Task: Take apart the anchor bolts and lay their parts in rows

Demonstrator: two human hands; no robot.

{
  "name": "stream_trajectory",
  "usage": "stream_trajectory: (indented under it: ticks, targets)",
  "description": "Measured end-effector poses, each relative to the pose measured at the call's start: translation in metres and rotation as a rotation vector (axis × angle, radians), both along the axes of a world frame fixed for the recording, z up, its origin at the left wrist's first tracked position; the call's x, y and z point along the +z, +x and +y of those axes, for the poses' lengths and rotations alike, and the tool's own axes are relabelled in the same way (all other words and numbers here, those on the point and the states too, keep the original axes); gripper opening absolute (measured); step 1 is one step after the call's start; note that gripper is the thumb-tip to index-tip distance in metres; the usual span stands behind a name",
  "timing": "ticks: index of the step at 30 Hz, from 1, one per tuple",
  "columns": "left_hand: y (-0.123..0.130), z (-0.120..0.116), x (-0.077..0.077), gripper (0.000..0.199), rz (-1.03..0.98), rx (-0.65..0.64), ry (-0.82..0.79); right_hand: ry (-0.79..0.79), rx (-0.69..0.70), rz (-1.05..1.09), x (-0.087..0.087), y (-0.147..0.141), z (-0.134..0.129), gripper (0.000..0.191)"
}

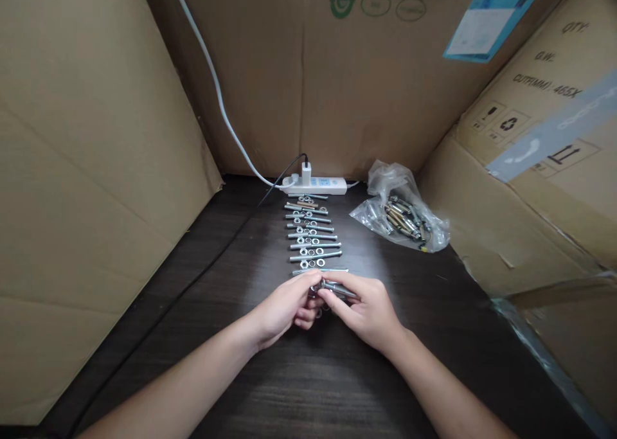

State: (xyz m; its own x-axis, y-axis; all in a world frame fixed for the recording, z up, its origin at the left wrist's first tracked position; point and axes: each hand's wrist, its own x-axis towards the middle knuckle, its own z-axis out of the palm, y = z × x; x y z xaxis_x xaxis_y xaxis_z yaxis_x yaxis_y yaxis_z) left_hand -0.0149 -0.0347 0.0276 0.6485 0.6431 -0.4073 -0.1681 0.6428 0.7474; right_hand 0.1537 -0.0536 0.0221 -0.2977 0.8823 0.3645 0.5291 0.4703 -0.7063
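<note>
My two hands meet just below the centre of the frame, closed in around a silvery metal bolt [341, 289]. It lies aslant between my fingertips, its shank running rightward under the curled forefinger of my right hand [371, 304], with that thumb pressed along its near side. The left end, where a ring-like piece [314, 290] shows, sits between the thumb and forefinger of my left hand [288, 303]; the other left fingers curl loosely beneath. Both grips are narrow, with little more than the metal's thickness between thumb and finger (whether that ring is a nut or a washer, I cannot tell, my own fingers cover too much).

Just beyond my knuckles, paired bolts [315, 245] lie in rows up the middle of the frame, nuts and washers [311, 241] between them. A clear plastic bag [387, 177] of metal parts rests right of centre, near the white power strip [332, 183].
</note>
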Motion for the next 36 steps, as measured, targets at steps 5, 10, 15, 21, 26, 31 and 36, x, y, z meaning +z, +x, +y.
stream_trajectory:
  ticks: [5, 10, 15, 21, 26, 31, 36]
  targets:
    - [-0.0001, -0.0008, -0.0012, 0.027, -0.027, -0.024, -0.004, 0.001, 0.005, 0.004, -0.001, 0.001, 0.0006, 0.025]
    - [0.0001, -0.0003, -0.001, 0.024, -0.03, 0.013, 0.002, 0.004, -0.006, -0.008, -0.0022, 0.001, 0.0009, 0.026]
    - [-0.0003, 0.0006, 0.0002, 0.023, -0.029, 0.02, 0.012, -0.01, -0.023, -0.024, -0.0014, 0.0007, 0.0008, 0.024]
    - [0.0002, 0.0006, -0.0001, 0.023, -0.02, 0.033, -0.013, -0.033, -0.047, -0.028, -0.0013, 0.0014, -0.0001, 0.021]
    - [0.0004, 0.0012, -0.0003, 0.021, -0.034, 0.049, -0.003, -0.057, -0.039, -0.006, -0.0013, 0.0003, -0.0011, 0.021]
    - [0.0005, 0.0012, 0.0026, 0.018, -0.058, 0.046, 0.021, -0.095, -0.048, -0.014, -0.0001, 0.0001, -0.0014, 0.023]
    - [0.0006, 0.0004, 0.0052, 0.025, 0.005, 0.024, 0.059, -0.143, -0.014, -0.107, 0.004, 0.001, -0.0015, 0.029]
